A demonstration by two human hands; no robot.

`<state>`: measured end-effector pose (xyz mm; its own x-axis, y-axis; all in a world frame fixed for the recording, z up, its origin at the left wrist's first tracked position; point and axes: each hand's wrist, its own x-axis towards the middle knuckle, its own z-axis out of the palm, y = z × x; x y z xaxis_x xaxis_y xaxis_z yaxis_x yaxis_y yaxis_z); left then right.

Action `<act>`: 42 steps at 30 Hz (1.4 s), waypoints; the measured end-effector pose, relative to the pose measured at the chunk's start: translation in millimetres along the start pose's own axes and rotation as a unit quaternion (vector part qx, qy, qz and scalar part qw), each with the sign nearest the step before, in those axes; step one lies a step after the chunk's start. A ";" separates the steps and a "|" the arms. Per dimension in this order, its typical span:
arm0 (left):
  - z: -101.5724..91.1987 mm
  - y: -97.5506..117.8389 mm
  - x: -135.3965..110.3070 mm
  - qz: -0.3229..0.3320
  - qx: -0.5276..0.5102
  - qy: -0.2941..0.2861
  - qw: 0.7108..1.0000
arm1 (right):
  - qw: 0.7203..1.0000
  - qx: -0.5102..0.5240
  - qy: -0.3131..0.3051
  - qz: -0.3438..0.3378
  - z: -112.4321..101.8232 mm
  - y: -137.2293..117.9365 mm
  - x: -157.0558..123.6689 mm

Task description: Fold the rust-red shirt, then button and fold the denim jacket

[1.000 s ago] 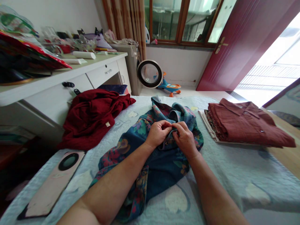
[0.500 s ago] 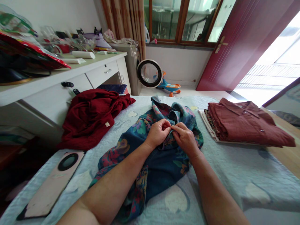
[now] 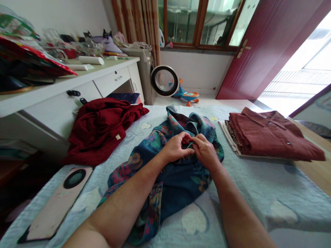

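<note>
A blue floral shirt [image 3: 181,186] lies crumpled in front of me on a pale quilted bedspread [image 3: 248,199]. Near its collar, my left hand [image 3: 177,148] pinches the edge of the cloth between thumb and fingers. Right beside it, my right hand [image 3: 205,150] grips the same edge, and the fingertips of both hands almost meet. A small button or snap shows just under the left thumb. The exact spot held is partly covered by my fingers. One sleeve of the shirt stretches toward me beneath my left forearm.
A dark red garment [image 3: 100,131] is heaped at the left, with a phone [image 3: 57,206] lying nearer. Folded clothes topped by a rust-brown shirt [image 3: 274,137] are stacked at the right. Beyond stand a white desk [image 3: 85,75], a washing machine with its round door [image 3: 164,80] swung open, and a toy [image 3: 187,95].
My left thumb has stretched out to the right along the cloth edge, and the left fingers have shifted slightly. My right hand stays almost in place, and the shirt lies the same.
</note>
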<state>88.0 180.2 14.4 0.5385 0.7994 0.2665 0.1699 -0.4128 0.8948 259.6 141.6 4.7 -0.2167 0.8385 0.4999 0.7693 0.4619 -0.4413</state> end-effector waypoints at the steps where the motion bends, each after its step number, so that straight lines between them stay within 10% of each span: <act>1: -0.5 -1.3 0.4 0.001 0.001 -0.008 1.000 | 1.000 -0.003 -0.006 0.002 -0.2 0.8 0.2; 26: 1.7 -0.9 -2.8 0.026 0.376 0.041 0.925 | 0.996 -0.033 -0.078 0.003 0.3 -2.0 0.8; 42: 1.0 -3.5 -2.0 0.046 0.307 0.038 0.950 | 0.997 0.044 -0.061 0.024 0.0 -1.8 3.0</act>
<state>87.1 179.6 10.4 0.5173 0.7672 0.3793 0.5869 -0.6406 0.4953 257.5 143.3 7.0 -0.2563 0.8871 0.3839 0.7263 0.4388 -0.5291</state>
